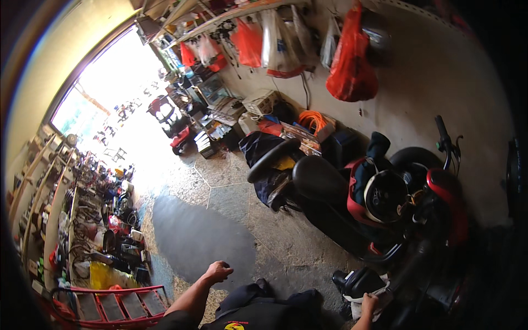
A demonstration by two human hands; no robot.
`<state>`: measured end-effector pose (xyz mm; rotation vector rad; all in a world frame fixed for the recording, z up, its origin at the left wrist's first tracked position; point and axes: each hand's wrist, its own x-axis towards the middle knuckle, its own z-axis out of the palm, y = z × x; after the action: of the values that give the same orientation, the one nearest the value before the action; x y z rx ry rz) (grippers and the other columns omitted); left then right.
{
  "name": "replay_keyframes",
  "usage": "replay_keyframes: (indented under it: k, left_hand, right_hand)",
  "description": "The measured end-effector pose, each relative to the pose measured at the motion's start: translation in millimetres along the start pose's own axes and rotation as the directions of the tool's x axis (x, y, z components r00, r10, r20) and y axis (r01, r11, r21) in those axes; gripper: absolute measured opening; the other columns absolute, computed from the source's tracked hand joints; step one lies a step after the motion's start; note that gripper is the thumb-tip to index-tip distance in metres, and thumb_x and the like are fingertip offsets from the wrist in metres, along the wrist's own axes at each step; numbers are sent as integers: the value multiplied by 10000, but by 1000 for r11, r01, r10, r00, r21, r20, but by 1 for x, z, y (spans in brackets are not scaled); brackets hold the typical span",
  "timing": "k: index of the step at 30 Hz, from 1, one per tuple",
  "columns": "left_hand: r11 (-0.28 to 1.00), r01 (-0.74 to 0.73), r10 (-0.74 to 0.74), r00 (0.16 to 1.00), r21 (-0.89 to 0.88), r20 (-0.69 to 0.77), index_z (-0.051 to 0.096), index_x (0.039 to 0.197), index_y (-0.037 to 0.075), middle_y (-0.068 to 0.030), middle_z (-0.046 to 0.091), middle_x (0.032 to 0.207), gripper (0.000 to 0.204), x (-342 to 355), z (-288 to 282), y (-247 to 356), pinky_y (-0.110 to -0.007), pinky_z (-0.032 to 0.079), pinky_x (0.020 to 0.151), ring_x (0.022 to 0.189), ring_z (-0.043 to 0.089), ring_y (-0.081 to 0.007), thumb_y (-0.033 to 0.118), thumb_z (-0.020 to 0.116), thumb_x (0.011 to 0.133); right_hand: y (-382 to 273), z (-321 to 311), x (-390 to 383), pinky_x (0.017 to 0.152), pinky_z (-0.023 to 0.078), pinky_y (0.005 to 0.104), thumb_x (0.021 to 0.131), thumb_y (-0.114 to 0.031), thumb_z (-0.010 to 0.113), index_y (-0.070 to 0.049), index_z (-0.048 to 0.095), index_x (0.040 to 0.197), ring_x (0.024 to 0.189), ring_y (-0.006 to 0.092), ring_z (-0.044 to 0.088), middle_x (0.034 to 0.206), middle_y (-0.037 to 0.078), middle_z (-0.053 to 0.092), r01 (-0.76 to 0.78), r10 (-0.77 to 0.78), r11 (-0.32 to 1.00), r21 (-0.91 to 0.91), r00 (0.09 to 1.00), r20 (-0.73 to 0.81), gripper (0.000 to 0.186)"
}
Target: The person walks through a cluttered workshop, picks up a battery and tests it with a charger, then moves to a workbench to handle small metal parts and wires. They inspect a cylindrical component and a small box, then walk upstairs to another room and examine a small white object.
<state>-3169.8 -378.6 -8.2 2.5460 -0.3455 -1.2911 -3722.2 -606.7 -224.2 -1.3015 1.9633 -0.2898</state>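
Observation:
My left hand [220, 270] hovers over the floor in front of me with its fingers curled in. Whether anything small sits inside them is hidden. Down at the right, my right hand [370, 303] is closed at the edge of a white bag [375, 286]. A black rounded object [360, 281] sticks up from that bag, beside the lower part of a red and black scooter [446, 190]. On the scooter rests a black and cream helmet [385, 195], just behind the handlebar.
A grey oval patch [203, 236] covers part of the stone floor. Crowded shelves [41, 206] and a red metal rack [110, 305] line the left. Along the wall hang red bags [352, 66], above boxes and an orange cable coil [312, 121]. A bright doorway [118, 71] lies beyond.

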Motion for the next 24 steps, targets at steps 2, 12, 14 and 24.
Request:
replay_keyframes:
  k: [2, 12, 14, 24]
  left_hand:
    - [996, -80, 80, 997, -26, 4, 607, 1178, -4, -113, 685, 940, 447, -1, 9, 16, -317, 559, 645, 764, 670, -187, 287, 678, 845]
    - [869, -170, 379, 834, -465, 402, 494, 1369, 139, -171, 550, 1316, 579, -24, 105, 138, -536, 503, 852, 1137, 568, -320, 477, 599, 912]
    - [782, -88, 461, 748, -617, 478, 480, 1378, 110, -153, 528, 1339, 535, -28, 123, 156, -453, 450, 963, 1206, 524, -286, 410, 564, 943]
    - [143, -199, 906, 421, -970, 47, 517, 1318, 67, -69, 544, 1299, 394, -67, 78, 158, -305, 405, 1023, 1195, 508, -172, 304, 479, 1005]
  right_hand:
    - [-11, -6, -11, 638, 504, 367, 790, -184, 658, 26, 691, 800, 663, 262, 648, 729, 137, 696, 62, -47, 996, 67, 975, -216, 213]
    - [-231, -37, -184, 617, 450, 297, 751, -162, 715, -19, 624, 765, 671, 146, 568, 719, 56, 607, -115, -619, 135, 984, 766, 174, 170]
    - [-279, -37, -203, 549, 437, 299, 764, -215, 717, -27, 599, 708, 600, 153, 555, 682, 49, 598, -295, -822, 385, 874, 321, 471, 229]
    - [-396, 23, -279, 688, 524, 327, 953, -303, 566, -44, 647, 1062, 763, 184, 639, 776, 64, 674, 261, -632, 465, 846, 767, 110, 292]
